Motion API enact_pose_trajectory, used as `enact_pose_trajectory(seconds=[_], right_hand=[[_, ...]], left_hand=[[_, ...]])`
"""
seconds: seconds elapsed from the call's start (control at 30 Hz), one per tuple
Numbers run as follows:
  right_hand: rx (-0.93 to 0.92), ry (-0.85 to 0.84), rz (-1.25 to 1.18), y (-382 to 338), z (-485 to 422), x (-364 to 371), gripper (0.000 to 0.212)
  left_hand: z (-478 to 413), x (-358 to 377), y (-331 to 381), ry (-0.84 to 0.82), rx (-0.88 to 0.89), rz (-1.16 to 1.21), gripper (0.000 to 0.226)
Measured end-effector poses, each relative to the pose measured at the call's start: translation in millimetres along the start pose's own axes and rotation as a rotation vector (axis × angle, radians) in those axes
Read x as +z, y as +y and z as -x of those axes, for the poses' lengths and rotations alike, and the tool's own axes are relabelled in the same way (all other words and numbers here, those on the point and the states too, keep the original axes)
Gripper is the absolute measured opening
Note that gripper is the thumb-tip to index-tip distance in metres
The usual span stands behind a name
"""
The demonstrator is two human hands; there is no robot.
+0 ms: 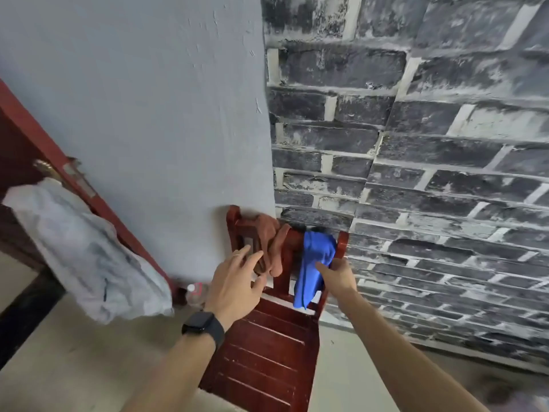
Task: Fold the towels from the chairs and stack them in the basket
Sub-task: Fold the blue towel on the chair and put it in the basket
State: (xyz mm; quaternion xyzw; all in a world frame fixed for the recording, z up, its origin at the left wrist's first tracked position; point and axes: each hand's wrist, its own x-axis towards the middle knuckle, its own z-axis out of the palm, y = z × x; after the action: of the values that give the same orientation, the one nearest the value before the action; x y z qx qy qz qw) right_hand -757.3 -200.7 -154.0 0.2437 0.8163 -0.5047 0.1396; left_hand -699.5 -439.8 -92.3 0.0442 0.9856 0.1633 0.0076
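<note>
Fingers point(252, 258) of left hand point(234, 286) splay apart, brown towel point(271, 242) at one o'clock; right hand point(338, 273) hold unclear. Lift, don't drag.

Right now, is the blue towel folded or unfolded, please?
Unfolded: the blue towel hangs bunched over the chair back, gripped by the right hand.
</note>
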Motion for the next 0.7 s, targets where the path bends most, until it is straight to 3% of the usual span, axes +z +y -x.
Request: enact_pose_trajectory(seconds=[0.13, 0.3, 0.37, 0.53, 0.7], right_hand=[[0.083, 0.174, -0.182, 1.2, -21.7, 37.1, 0.048], [0.217, 0.381, -0.145, -13.7, -31.3, 73.7, 0.099], [0.27, 0.388, -0.068, -21.1, -34.4, 82.8, 0.093], [0.219, 0.413, -0.02, -31.4, -43.0, 87.7, 0.049], [0.012, 0.395, -0.379, -71.6, 22.6, 47.2, 0.025]], left_hand=[[-59.4, 32.0, -16.5, -0.127, 0.122, -0.083, 0.064], [-114.6, 59.6, -40.7, -0.165, 0.3, -0.228, 0.073], [-123.8, 68.1, -50.2, -0.182, 0.33, -0.255, 0.074], [-129.4, 74.3, -60.6, -0.148, 0.373, -0.27, 0.072], [-131.2, 64.7, -58.0, -0.206, 0.376, -0.28, 0.064]])
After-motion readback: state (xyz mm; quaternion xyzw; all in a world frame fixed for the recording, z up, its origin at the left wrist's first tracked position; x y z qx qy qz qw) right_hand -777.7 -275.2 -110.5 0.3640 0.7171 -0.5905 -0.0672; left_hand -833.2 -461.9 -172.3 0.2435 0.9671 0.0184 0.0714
